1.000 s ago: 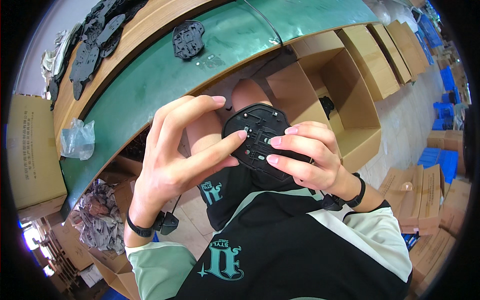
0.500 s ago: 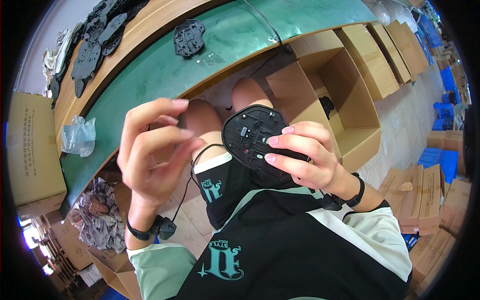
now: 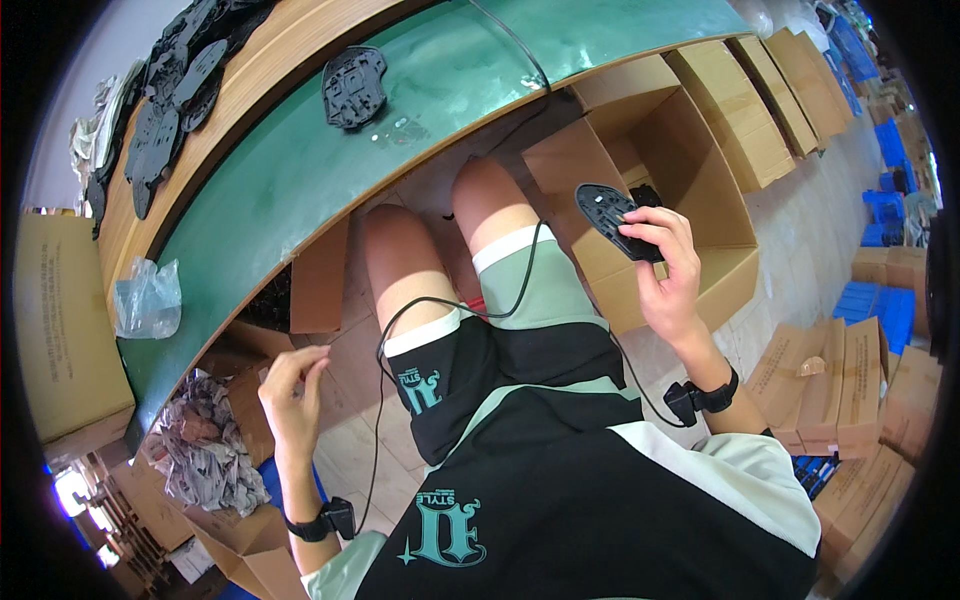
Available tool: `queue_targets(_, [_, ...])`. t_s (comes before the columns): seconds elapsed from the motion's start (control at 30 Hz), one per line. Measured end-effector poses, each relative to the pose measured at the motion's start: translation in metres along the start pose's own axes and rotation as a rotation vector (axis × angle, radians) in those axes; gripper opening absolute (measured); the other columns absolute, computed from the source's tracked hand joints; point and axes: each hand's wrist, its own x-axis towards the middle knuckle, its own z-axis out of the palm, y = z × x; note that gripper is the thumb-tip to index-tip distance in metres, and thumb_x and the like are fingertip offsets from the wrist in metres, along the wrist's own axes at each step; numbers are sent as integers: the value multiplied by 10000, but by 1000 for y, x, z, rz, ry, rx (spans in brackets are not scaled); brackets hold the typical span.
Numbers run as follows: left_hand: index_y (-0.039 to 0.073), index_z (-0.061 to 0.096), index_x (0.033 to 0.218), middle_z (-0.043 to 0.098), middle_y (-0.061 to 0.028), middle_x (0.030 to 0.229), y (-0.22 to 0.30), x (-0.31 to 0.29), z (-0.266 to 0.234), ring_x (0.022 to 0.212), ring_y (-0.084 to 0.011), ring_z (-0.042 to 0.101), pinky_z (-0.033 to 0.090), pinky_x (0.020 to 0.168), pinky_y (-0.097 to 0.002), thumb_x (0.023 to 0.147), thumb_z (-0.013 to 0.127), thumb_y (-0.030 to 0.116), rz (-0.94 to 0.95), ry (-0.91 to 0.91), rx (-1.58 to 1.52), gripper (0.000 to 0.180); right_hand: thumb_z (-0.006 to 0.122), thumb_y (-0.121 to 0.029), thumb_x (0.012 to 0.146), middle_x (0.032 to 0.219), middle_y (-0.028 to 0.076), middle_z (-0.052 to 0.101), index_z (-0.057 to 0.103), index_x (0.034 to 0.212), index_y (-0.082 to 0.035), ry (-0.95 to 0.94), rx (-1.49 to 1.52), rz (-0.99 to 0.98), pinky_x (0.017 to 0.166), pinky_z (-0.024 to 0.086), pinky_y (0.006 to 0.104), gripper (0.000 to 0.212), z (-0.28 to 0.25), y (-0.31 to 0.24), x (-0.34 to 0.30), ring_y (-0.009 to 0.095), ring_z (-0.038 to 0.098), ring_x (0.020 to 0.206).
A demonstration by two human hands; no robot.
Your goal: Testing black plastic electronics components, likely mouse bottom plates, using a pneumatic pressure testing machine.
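My right hand [image 3: 668,260] grips the edge of a black moulded plastic part [image 3: 605,212], held tilted over the open cardboard box [image 3: 725,165] on the right. The part is rounded, with small fittings on its face. My left hand [image 3: 295,395] is raised at the left of my legs, thumb and fingertips drawn together in a pinch. Whether anything small sits between them I cannot make out. A similar black plastic part [image 3: 353,88] lies on the green tabletop [image 3: 240,215]. Inside the box, another dark part [image 3: 645,195] shows, partly hidden behind the held one.
A pile of black plastic parts [image 3: 170,110] lies on the wooden shelf at the far left. A clear plastic bag [image 3: 147,298] rests at the table's left end. Crumpled rags [image 3: 205,440] fill a box below. A black cable [image 3: 430,300] runs across my lap between the wrist straps.
My right hand has carried the black plastic part from above my lap rightward to the box. My left hand has pulled back toward the lower left, its fingers closing together.
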Motion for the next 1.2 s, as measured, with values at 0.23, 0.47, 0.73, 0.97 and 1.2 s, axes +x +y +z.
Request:
queue_targets(0.23, [-26,759,923,786,-147,1127,-79,-57,19,915,-339,714,576,807,-443,879,820,106,-147,-129,413,152,620,63,908,1177,154,689,693,1154,-20,63,-117,225,1009,494,412,269,14,72,-16,351,634,1153])
queue_targets(0.47, [-2,707,1071,723,-177,1078,-62,-52,44,926,-381,708,572,831,-458,951,719,83,-233,-158,354,148,687,-224,982,1205,193,705,638,1294,-32,65,-311,691,1036,502,446,370,63,300,-98,381,650,1186])
queue_targets(0.73, [-7,668,908,696,-161,923,-15,-11,36,859,-365,681,541,762,-446,943,700,50,61,-33,277,74,710,-586,970,1323,220,719,569,1505,-111,-91,58,942,1045,529,400,729,80,321,-134,315,687,1228])
queue_targets(0.97, [14,675,914,724,-112,963,49,62,22,872,-319,697,548,773,-417,870,716,7,481,155,197,61,742,-532,937,1197,191,771,700,1319,-137,-474,-162,776,981,560,458,551,64,268,-134,365,728,1150])
queue_targets(1.2, [11,650,1158,706,-176,1130,49,206,-21,1068,-367,664,510,945,-455,904,694,38,522,578,320,259,710,-391,977,1177,199,761,715,1221,-90,-884,-452,730,947,569,500,387,55,254,-153,408,718,1113])
